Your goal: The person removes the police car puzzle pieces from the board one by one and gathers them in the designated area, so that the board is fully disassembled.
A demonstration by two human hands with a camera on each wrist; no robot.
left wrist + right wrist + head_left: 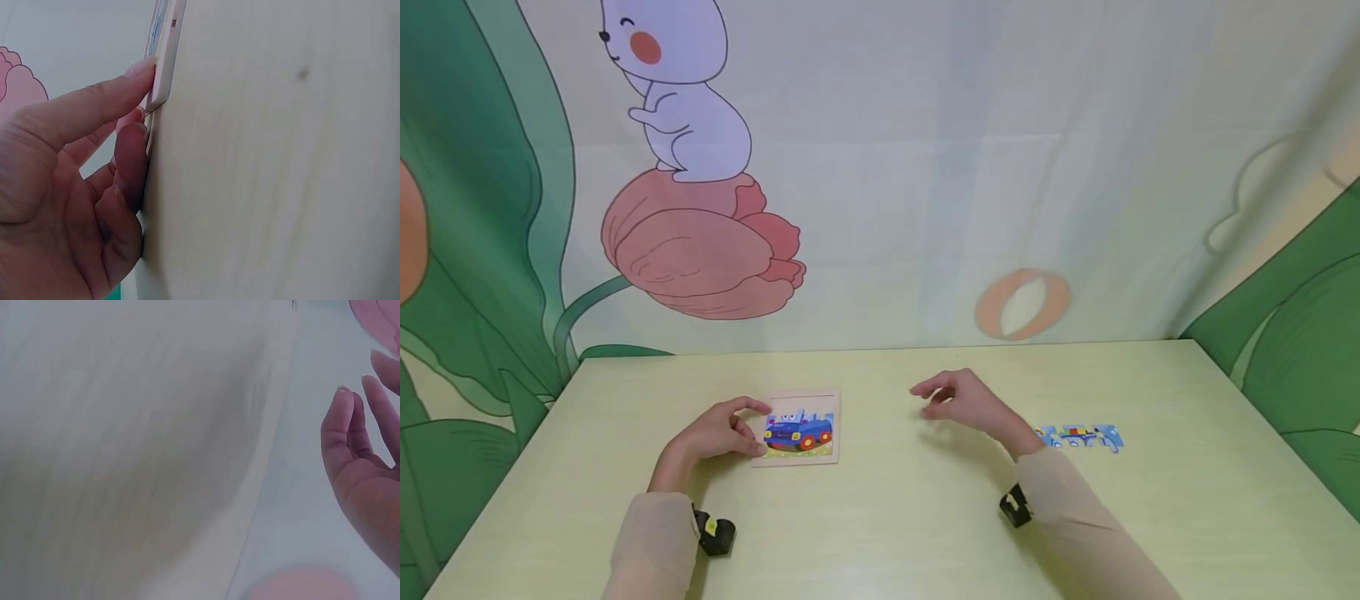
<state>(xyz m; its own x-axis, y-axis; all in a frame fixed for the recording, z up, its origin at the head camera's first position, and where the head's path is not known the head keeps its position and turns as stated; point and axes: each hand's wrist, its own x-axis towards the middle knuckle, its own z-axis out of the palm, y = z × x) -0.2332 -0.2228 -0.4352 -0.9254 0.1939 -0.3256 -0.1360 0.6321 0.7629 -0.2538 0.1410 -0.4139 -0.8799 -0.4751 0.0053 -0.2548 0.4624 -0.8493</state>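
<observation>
One puzzle board [808, 402] | left grip [721, 429] — curled, holding its left side | right grip [962, 400] — loosely parted, empty, well apart

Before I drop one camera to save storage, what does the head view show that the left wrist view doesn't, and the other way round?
Only the head view: the right hand, the loose puzzle pieces and the printed white animal.

Only the left wrist view: a small brown mark on the side of the puzzle frame, and a dark spot on the tabletop.

Both: the left hand gripping that frame's edge, the tabletop, and the backdrop's pink flower.
</observation>
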